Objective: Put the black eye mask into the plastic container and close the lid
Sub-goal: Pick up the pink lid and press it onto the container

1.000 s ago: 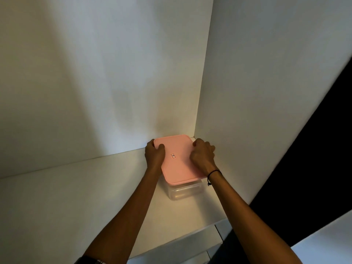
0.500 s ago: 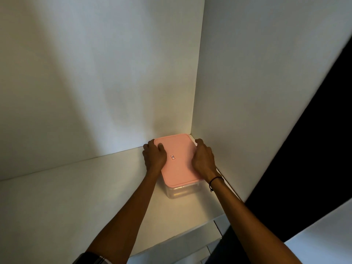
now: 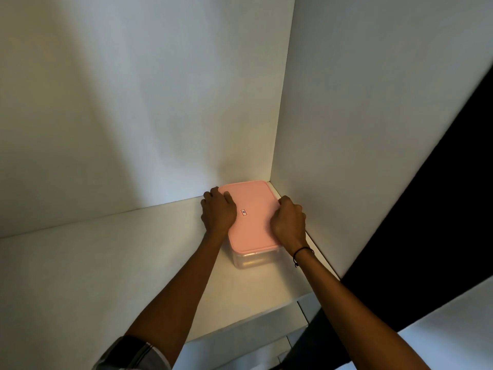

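Fingers (image 3: 213, 194) of both hands press flat on the pink lid (image 3: 253, 217).

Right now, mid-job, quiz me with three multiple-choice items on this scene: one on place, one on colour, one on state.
1. Where does the clear plastic container stand?
A. In the shelf's right rear corner
B. At the shelf's left front edge
C. On the floor

2. What colour is the flat rounded lid?
A. Blue
B. Pink
C. Green

3. How is the lid?
A. Leaning on the wall
B. Held in the air
C. Lying on the container

Answers: 1 A, both walls meet just behind it. 2 B, its top shows pink. 3 C, the left hand and right hand rest on its side edges.
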